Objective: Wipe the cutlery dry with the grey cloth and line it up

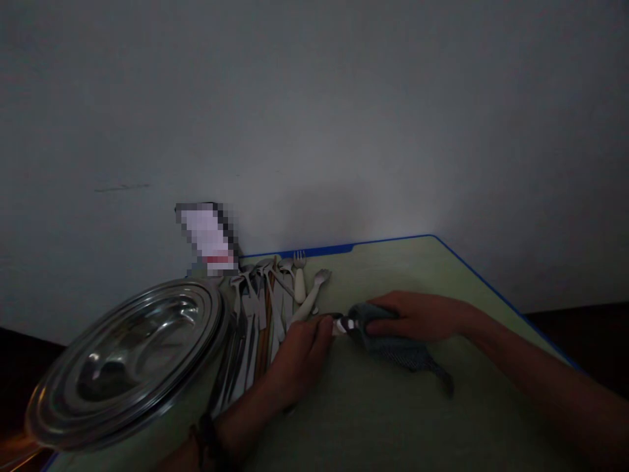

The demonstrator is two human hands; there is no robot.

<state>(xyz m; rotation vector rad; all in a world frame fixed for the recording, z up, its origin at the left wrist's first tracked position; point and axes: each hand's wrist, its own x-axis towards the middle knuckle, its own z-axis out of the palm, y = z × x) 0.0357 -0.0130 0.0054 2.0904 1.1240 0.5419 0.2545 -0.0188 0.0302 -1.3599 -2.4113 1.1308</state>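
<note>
My left hand (302,354) is closed around one end of a shiny metal utensil (344,324). Only a short bright stretch of it shows between my hands, so its kind cannot be made out. A grey-blue cloth (366,321) is wrapped over the other end, pinched in my right hand (413,316). The cloth's loose corner trails down to the right. Just left of my left hand, several pieces of cutlery lie in a row: spoons (285,264), chopsticks (268,314) and a light-handled fork (300,278). A second light-handled fork (314,292) slants beyond my left fingers.
Stacked round metal dishes (206,301) take up the table's left side. At the back, a blurred-out phone-like screen (206,239) leans near the wall (314,131). The pale green table (393,262) has a blue edge that runs along the back and right.
</note>
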